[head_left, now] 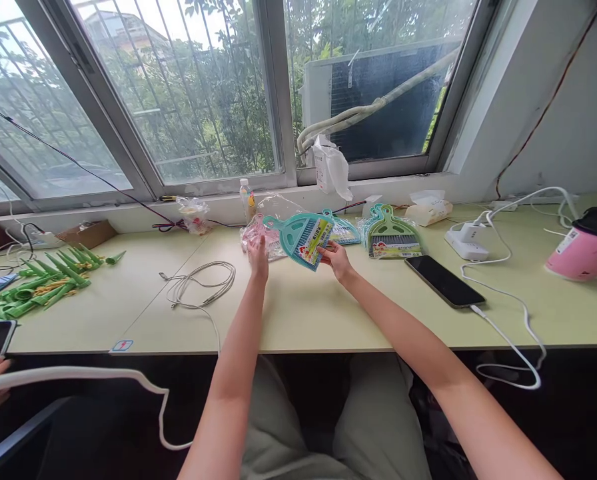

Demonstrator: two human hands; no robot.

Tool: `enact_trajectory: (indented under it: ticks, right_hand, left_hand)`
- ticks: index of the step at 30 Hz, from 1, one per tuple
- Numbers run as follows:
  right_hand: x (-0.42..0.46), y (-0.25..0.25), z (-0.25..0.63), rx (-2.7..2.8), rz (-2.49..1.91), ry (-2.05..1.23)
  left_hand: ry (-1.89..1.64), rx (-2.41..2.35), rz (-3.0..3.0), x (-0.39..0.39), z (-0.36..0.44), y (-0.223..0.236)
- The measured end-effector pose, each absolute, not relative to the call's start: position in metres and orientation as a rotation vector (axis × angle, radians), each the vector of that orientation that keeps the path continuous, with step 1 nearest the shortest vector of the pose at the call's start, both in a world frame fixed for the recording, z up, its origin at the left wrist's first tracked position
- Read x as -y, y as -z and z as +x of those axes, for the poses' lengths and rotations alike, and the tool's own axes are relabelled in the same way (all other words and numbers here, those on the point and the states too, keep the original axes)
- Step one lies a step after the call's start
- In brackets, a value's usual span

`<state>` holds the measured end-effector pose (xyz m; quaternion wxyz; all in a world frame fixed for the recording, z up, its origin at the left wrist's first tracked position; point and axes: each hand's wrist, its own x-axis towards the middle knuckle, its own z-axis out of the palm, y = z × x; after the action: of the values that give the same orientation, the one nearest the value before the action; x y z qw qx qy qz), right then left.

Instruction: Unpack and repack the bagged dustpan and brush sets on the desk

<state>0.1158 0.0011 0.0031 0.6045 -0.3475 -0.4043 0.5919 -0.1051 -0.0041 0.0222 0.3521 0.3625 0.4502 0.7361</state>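
Note:
My right hand [334,259] pinches the lower edge of a teal dustpan-and-brush set [301,238] with a colourful label, holding it tilted just above the pale green table [298,320]. My left hand [258,257] reaches to a pink dustpan set in a clear wrapper [258,233], fingers extended and resting against it. Behind lie another teal set [344,230] and a stack of green dustpan sets [391,235].
A black phone [443,281] on a white charging cable lies to the right, beside a white power strip [466,243] and a pink appliance [586,248]. A coiled white cable [198,283] lies left. Green plastic pieces [43,283] are heaped far left. A small bottle [247,199] stands by the window.

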Motion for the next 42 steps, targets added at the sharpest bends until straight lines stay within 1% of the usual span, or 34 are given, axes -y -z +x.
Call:
enact_trajectory:
  ticks: [2, 4, 10, 15, 24, 33, 42]
  right_hand:
    - [-0.001, -0.002, 0.115, 0.949, -0.797, -1.374]
    - [0.000, -0.002, 0.114, 0.968, -0.796, -1.376]
    - [0.003, -0.004, 0.112, 1.010, -0.789, -1.412]
    - [0.005, -0.007, 0.111, 1.034, -0.812, -1.408]
    - [0.004, -0.007, 0.114, 1.017, -0.829, -1.389]
    - [0.009, -0.008, 0.106, 0.939, -0.817, -1.397]
    - [0.009, -0.013, 0.105, 0.811, -0.857, -1.462]
  left_hand:
    - [-1.873, -0.961, 0.815, 0.002, -0.109, -0.023]
    - [-1.844, -0.879, 0.770, 0.003, -0.110, -0.024]
    - [-1.466, -0.872, 0.992, 0.015, -0.104, -0.025]
    - [-1.313, -0.865, 1.121, 0.017, -0.096, -0.020]
    - [-1.231, -0.756, 1.075, 0.017, -0.067, -0.006]
    - [-1.343, -0.685, 1.093, 0.021, -0.062, -0.013]
    - [-1.400, -0.866, 1.154, 0.017, -0.057, -0.005]
